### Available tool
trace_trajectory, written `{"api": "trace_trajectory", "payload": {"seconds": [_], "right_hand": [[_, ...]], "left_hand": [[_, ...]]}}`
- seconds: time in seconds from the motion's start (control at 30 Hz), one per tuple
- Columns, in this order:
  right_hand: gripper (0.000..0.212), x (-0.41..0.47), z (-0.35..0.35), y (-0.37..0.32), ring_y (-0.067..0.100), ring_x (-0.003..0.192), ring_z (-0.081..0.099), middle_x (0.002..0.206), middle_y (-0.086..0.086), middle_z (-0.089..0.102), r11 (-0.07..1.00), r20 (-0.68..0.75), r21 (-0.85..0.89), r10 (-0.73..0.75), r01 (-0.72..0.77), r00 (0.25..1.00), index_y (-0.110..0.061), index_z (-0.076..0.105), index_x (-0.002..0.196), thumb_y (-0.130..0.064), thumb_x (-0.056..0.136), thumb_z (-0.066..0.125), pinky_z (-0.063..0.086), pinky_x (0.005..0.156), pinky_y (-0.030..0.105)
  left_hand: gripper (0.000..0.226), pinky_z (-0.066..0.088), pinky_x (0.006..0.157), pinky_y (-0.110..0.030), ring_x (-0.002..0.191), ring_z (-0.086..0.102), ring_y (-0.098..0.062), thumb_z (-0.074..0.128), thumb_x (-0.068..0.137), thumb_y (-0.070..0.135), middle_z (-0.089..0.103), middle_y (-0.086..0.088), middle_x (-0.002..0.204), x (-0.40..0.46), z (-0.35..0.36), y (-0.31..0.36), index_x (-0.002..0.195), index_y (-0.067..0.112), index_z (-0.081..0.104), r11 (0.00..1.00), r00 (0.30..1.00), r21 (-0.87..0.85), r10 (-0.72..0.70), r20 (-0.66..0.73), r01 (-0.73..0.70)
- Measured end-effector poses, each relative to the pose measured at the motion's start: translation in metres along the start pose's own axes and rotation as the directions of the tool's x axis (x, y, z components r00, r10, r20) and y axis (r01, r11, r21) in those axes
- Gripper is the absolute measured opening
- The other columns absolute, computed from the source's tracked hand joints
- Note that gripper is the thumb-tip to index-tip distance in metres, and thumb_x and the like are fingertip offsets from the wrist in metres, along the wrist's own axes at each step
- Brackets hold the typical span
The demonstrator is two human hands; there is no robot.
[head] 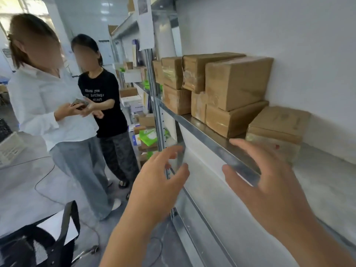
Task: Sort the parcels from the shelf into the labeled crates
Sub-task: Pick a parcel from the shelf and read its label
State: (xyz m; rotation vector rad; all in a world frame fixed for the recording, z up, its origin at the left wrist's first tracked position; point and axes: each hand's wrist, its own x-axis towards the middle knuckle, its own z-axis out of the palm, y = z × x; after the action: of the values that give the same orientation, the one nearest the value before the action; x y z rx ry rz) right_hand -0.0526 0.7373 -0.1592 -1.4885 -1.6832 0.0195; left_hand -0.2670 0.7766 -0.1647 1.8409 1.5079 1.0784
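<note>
Both your hands, left (161,176) and right (269,182), are spread and empty. The nearest parcel (277,130) sits on the shelf (212,139) at one o'clock: stiff cardboard, slick tape, probably light; take its two sides.

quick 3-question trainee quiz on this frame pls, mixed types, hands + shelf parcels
1. True or false: the right hand already has a grip on a parcel.
2. Which parcel lies closest to the right hand?
A. the low parcel standing alone at the near end of the shelf
B. the top parcel of the stack
C. a parcel on the floor
3. Fill in: the left hand hangs in front of the shelf's metal ____, holding nothing.

Key
1. False: its fingers are spread and hold nothing.
2. A
3. Edge: the left hand is open, in front of the shelf rail.
</note>
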Motion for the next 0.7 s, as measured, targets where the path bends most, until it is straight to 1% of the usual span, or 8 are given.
{"api": "trace_trajectory", "payload": {"seconds": [0.07,0.17,0.3,0.43,0.5,0.57,0.63,0.7], "right_hand": [[0.033,0.016,-0.001,0.005,0.007,0.106,0.057,0.115,-0.02,0.063,0.999,-0.218,0.006,0.041,-0.041,0.975,-0.036,0.065,0.121,-0.044,0.089,0.062,0.049,0.086,0.03],[0.015,0.034,-0.011,0.01,0.02,0.085,0.059,0.095,-0.003,0.063,0.992,-0.521,0.017,0.113,-0.122,0.846,-0.028,0.066,0.103,-0.029,0.089,0.062,0.051,0.076,0.044],[0.013,0.047,-0.028,0.012,0.026,0.076,0.051,0.085,0.0,0.051,0.948,-0.708,0.007,0.23,-0.319,0.667,-0.031,0.059,0.101,-0.037,0.09,0.056,0.046,0.071,0.047],[0.036,0.055,-0.044,0.011,0.008,0.085,0.058,0.101,-0.008,0.061,0.754,-0.565,0.07,0.569,-0.653,0.597,-0.032,0.061,0.125,-0.054,0.098,0.054,0.045,0.079,0.042],[0.034,0.059,-0.043,0.001,0.01,0.084,0.065,0.093,-0.012,0.07,0.694,-0.418,0.158,0.692,-0.703,0.589,-0.034,0.069,0.121,-0.052,0.098,0.051,0.055,0.079,0.043],[0.03,0.06,-0.04,-0.006,0.014,0.081,0.071,0.086,-0.012,0.074,0.674,-0.357,0.162,0.721,-0.721,0.594,-0.038,0.075,0.108,-0.05,0.096,0.05,0.062,0.075,0.046],[0.031,0.056,-0.041,-0.01,0.016,0.083,0.071,0.093,-0.008,0.074,0.678,-0.363,0.171,0.718,-0.715,0.594,-0.041,0.073,0.109,-0.049,0.093,0.049,0.063,0.072,0.044],[0.024,0.048,-0.044,-0.012,0.007,0.078,0.069,0.097,-0.008,0.072,0.7,-0.393,0.222,0.701,-0.678,0.595,-0.047,0.07,0.108,-0.045,0.094,0.05,0.061,0.064,0.028]], "left_hand": [[0.042,0.06,0.088,-0.035,0.104,0.063,0.005,0.048,0.086,0.064,0.065,0.031,0.113,0.034,0.013,0.009,0.126,0.058,0.06,0.995,0.993,-0.057,0.086,0.08,-0.082],[0.04,0.053,0.075,-0.022,0.09,0.065,0.005,0.048,0.091,0.06,0.067,0.033,0.107,0.074,0.035,0.033,0.126,0.051,0.065,0.967,0.957,-0.151,0.23,0.177,-0.204],[0.044,0.051,0.071,-0.028,0.073,0.066,-0.004,0.043,0.096,0.065,0.072,0.028,0.099,0.108,0.065,0.059,0.125,0.045,0.069,0.914,0.893,-0.266,0.374,0.251,-0.308],[0.062,0.061,0.085,-0.033,0.093,0.07,-0.004,0.028,0.093,0.081,0.076,0.023,0.1,0.116,0.089,0.074,0.116,0.039,0.068,0.888,0.793,-0.294,0.452,0.409,-0.354],[0.062,0.061,0.088,-0.032,0.093,0.069,-0.002,0.028,0.095,0.082,0.074,0.027,0.097,0.119,0.094,0.079,0.113,0.037,0.066,0.894,0.778,-0.293,0.441,0.447,-0.338],[0.038,0.059,0.093,-0.026,0.089,0.062,0.004,0.036,0.1,0.074,0.061,0.039,0.087,0.121,0.098,0.082,0.107,0.043,0.058,0.904,0.784,-0.293,0.418,0.459,-0.311],[0.019,0.057,0.093,-0.019,0.09,0.058,0.007,0.04,0.101,0.065,0.052,0.044,0.084,0.12,0.098,0.087,0.11,0.054,0.053,0.9,0.781,-0.33,0.417,0.464,-0.285],[0.02,0.057,0.097,-0.019,0.098,0.06,0.008,0.044,0.101,0.055,0.06,0.041,0.099,0.114,0.097,0.09,0.118,0.054,0.055,0.891,0.764,-0.384,0.419,0.49,-0.242]]}}
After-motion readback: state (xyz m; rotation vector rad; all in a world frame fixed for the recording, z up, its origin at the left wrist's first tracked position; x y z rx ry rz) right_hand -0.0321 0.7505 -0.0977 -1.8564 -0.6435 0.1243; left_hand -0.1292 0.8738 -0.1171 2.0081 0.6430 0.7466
